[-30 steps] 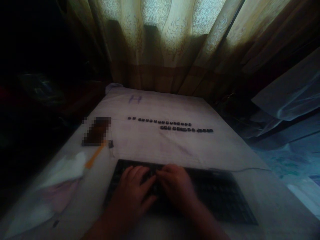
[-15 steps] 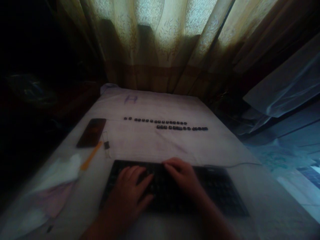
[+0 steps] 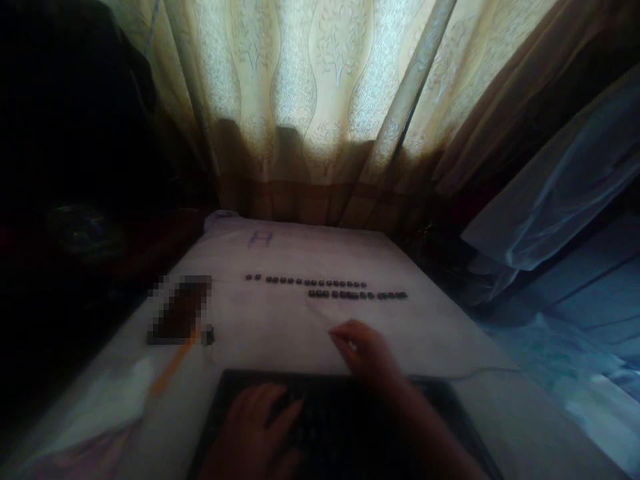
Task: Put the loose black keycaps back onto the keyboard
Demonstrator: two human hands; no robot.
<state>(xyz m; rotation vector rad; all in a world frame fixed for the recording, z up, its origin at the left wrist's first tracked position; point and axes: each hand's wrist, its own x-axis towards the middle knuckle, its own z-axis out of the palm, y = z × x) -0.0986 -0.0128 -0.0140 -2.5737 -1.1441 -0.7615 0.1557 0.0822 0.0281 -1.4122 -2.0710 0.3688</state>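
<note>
A black keyboard point(image 3: 345, 427) lies along the near side of the table, its lower part cut off by the picture's edge. My left hand point(image 3: 255, 420) rests on its left half, fingers apart. Beyond the keyboard's back edge, my right hand point(image 3: 363, 350) is over the cloth with thumb and fingertips pinched together. Whatever may be between them is too small and dark to make out. Farther off, loose black keycaps lie in two lines: a longer back row point(image 3: 306, 282) and a front row point(image 3: 350, 295) set more to the right.
A dark, pixelated phone-like slab point(image 3: 183, 310) lies at the left, with an orange strip-like tool point(image 3: 173, 367) near it. Crumpled white cloth point(image 3: 110, 400) is at the near left. A cable point(image 3: 485, 371) runs right from the keyboard. Patterned curtains point(image 3: 330, 100) hang behind the table.
My right hand has lifted off the keyboard and moved forward toward the keycap rows, still pinched. My left hand stays on the keyboard. The view has tilted upward, so the table sits lower.
</note>
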